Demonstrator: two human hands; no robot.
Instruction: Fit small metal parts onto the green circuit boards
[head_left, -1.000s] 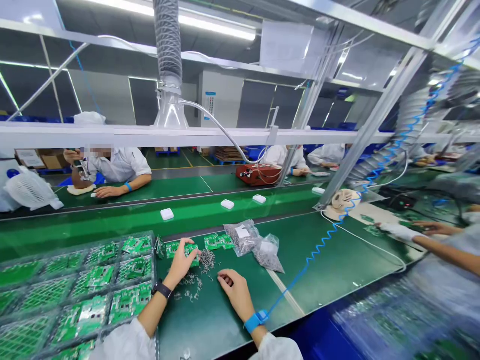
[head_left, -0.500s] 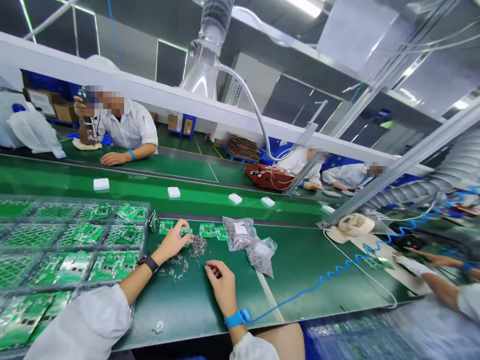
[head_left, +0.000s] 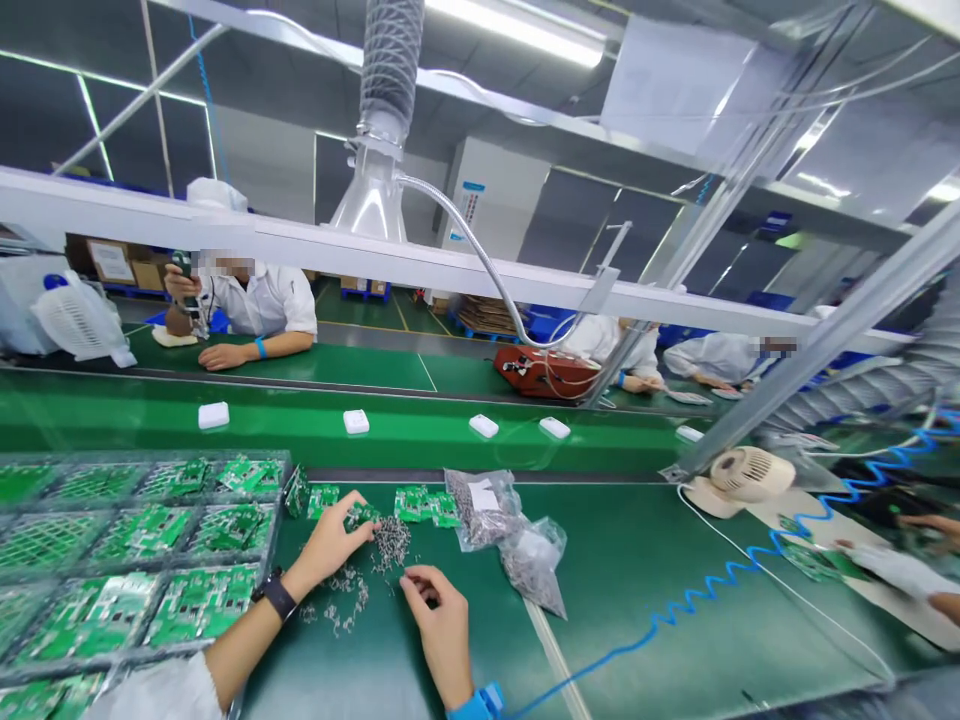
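— Looking from your left: the tray of green boards sits at the table edge, and your left hand has slid forward, fingertips pinching a small green board. Correct?

— Yes. Beside it, the pile of small metal parts lies loose. Your right hand has crept closer to that pile, fingers curled onto one or two pieces; exactly what you grip, I cannot tell. The plastic bags stay untouched further right.
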